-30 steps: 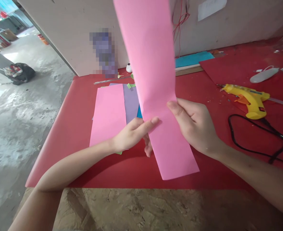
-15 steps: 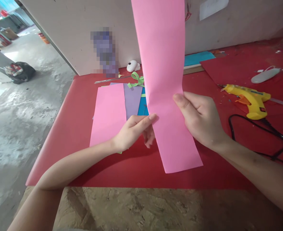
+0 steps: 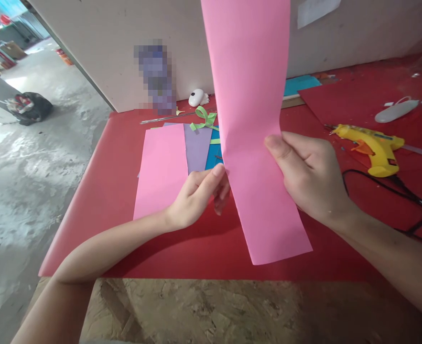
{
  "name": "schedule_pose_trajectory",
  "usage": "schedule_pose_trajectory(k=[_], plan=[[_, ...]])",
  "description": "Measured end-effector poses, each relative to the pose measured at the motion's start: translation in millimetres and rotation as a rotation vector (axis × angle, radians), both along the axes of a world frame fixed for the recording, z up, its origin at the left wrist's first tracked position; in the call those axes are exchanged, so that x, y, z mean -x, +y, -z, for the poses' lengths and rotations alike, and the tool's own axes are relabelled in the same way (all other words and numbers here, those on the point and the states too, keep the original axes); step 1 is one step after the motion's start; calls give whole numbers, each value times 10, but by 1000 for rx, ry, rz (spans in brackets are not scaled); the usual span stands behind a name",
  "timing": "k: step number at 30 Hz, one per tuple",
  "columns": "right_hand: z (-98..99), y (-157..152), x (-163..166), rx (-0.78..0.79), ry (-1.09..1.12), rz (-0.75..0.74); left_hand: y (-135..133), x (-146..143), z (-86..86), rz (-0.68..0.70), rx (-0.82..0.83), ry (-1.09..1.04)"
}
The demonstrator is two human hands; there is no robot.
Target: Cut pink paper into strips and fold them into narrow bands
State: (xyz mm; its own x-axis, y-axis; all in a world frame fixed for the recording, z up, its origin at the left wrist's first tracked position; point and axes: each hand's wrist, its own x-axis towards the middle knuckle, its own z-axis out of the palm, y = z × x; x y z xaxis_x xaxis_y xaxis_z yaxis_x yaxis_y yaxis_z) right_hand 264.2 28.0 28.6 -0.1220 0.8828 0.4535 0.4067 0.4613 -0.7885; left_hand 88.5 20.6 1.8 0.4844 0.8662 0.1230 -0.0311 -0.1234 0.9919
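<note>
A long pink paper strip [image 3: 254,119] stands nearly upright above the red table cover [image 3: 110,191], its top running out of view. My right hand [image 3: 309,179] pinches its right edge, thumb in front and fingers behind. Fingers curled, my left hand [image 3: 196,196] has its thumb at the strip's left edge; whether it still grips the paper is unclear. Behind my left hand, a pink sheet [image 3: 162,169], a purple sheet [image 3: 197,148] and a blue sheet [image 3: 214,155] lie flat side by side.
A yellow glue gun [image 3: 370,145] with a black cord [image 3: 386,203] lies at the right. Green paper curls [image 3: 203,119], a thin rod [image 3: 164,119] and a small white object [image 3: 197,98] sit near the back wall. A white device [image 3: 395,111] rests far right. Bare chipboard [image 3: 203,310] shows in front.
The pink strip has shifted right with my right hand. My left thumb has slid off the strip's face to its left edge.
</note>
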Motion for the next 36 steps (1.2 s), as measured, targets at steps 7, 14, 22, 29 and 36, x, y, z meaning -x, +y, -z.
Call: schedule_pose_trajectory(k=[7, 14, 22, 29, 36], plan=[[18, 18, 4, -136, -40, 2, 14, 2, -25, -20, -179, 10], [54, 17, 5, -153, -57, -9, 26, 6, 2, -36, -221, -1], [37, 20, -8, -108, 1, -5, 32, -15, 18, 84, -46, -199], [53, 23, 5, -102, -8, 0, 47, -25, 16, -40, -145, -90], [83, 7, 9, -107, -1, -40, 75, -14, 24, -21, -224, -78]])
